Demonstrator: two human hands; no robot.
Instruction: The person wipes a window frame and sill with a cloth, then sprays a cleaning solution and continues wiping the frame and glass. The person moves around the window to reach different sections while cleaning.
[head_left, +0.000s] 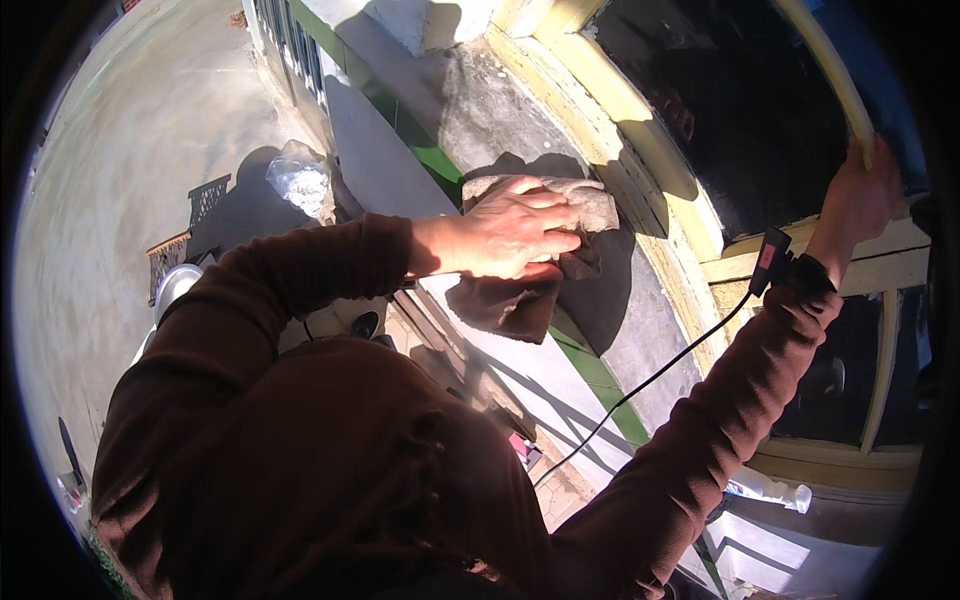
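My left hand (517, 229) presses down with bent fingers on a folded grey-brown cloth (592, 201), gripping it on the concrete windowsill (480, 97). One end of the cloth hangs over the sill's green-tiled edge (420, 139). Up at the right, my right hand (862, 187) is closed around the pale yellow wooden edge of a window sash (832, 67). The ends of its fingers are partly hidden. A black strap (814, 277) circles the right wrist, holding a small black device (769, 261).
A black cable (652, 379) runs from the device across the sill. Dark window glass (720, 112) stands beside the sill. At lower right lies a white plastic bottle (769, 489). Below the ledge are a clear plastic bag (300, 180), a shiny rounded object (178, 281) and metal railings (289, 45).
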